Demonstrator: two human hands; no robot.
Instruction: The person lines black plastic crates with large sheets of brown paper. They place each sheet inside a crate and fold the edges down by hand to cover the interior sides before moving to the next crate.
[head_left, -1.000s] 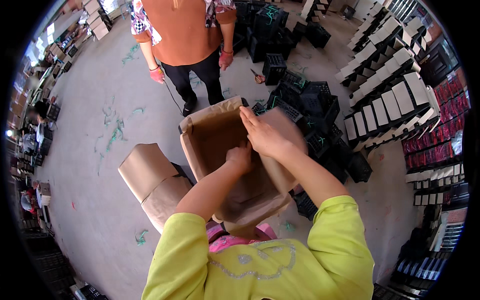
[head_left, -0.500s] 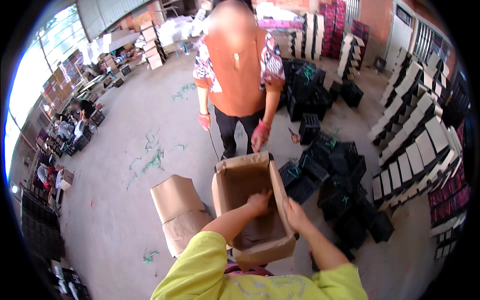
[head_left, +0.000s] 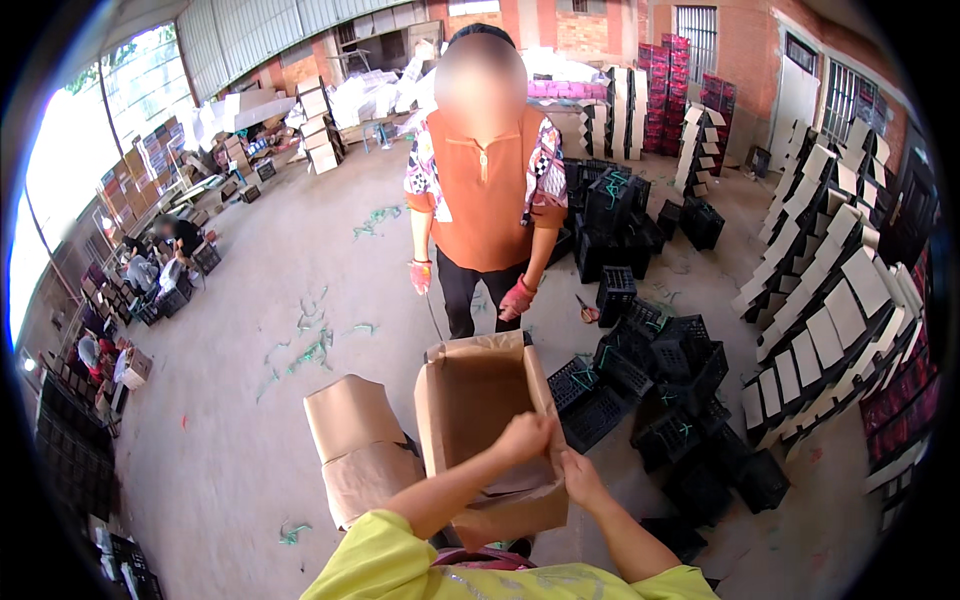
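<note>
The crate (head_left: 528, 339) is mostly lined with brown paper (head_left: 432, 425); right edge looks unfinished, kinda pinched by fingers of left hand (head_left: 526, 437) and right hand (head_left: 585, 478).

The left forearm (head_left: 452, 497) is stretched from the near left toward the far right, and the left hand (head_left: 526, 437) is curled, its back turned upward. The right forearm (head_left: 632, 540) is angled leftward from the near right; the right hand (head_left: 583, 478) is held just beside the left, slightly nearer, its fingers partly hidden.
</note>
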